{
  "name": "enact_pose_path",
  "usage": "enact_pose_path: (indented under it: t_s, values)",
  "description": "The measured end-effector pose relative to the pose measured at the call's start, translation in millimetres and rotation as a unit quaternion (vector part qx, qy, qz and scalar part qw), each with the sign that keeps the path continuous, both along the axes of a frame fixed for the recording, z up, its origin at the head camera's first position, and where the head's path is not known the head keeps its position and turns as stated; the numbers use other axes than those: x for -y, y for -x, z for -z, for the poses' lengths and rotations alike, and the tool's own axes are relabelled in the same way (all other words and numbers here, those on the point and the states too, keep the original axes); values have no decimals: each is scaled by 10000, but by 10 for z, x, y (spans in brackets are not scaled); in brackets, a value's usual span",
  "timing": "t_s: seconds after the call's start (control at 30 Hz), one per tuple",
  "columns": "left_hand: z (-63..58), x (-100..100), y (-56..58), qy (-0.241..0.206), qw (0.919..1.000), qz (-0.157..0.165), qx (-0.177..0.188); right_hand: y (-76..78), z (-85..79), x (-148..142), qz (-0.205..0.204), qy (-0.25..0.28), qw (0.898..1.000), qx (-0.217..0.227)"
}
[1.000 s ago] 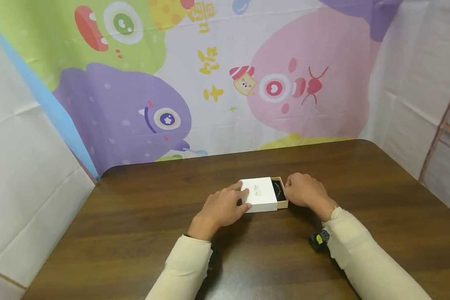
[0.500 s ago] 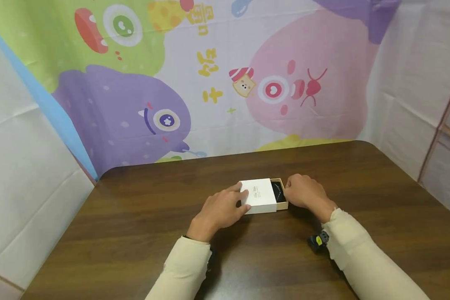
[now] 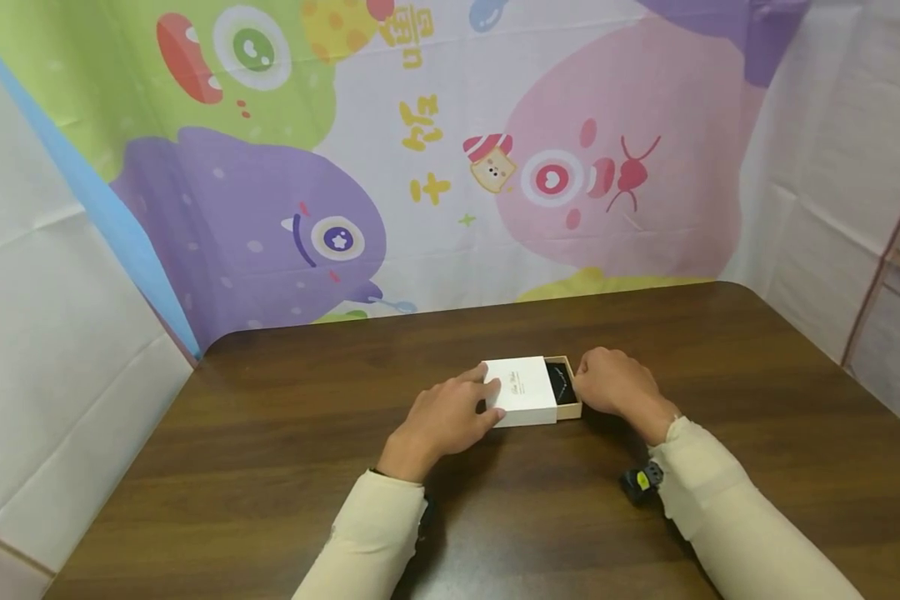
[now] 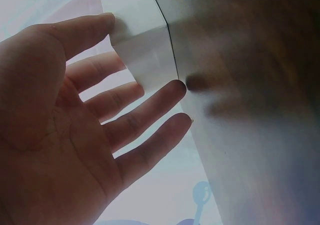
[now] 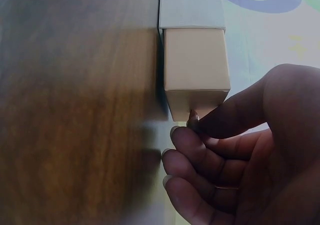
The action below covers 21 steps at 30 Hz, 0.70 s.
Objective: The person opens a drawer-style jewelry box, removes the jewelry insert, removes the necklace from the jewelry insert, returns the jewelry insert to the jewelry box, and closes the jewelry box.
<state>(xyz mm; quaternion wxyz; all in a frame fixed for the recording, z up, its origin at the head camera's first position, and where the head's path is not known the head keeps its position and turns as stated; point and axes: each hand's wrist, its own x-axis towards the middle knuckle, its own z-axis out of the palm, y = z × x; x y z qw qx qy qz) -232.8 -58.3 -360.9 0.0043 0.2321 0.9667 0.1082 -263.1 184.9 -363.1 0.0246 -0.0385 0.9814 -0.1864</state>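
Observation:
A white box sleeve (image 3: 521,390) with small printed lettering lies on the brown table. From its right end sticks out a tan drawer (image 3: 567,411), lined in black, and a thin silvery chain (image 3: 561,383) shows on the lining. My left hand (image 3: 446,412) holds the sleeve at its left end, thumb on the near side, fingers spread over the top and end. At the drawer's outer end, my right hand (image 3: 613,383) has its thumb and curled index finger pinched together; in the right wrist view the thumb tip (image 5: 197,121) meets the drawer's end face. What they pinch there is mostly hidden.
The wooden table (image 3: 285,467) extends around the box on all sides. Behind it hangs a cartoon-printed cloth (image 3: 435,250), with pale wall coverings (image 3: 52,275) at either side. Each wrist carries a small black camera (image 3: 640,482) under a cream sleeve.
The drawer has slid slightly farther out to the right, with my right hand moving along. My left hand stays on the sleeve. The head view has shifted a little.

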Motion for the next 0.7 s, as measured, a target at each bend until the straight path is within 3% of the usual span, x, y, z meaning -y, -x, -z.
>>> enact_pose_path:
  t_s: [0.7]
  values:
    - [-9, -3, -10, 7, 10000, -51, 59, -4, -8, -52, 126, 39, 9998, 117]
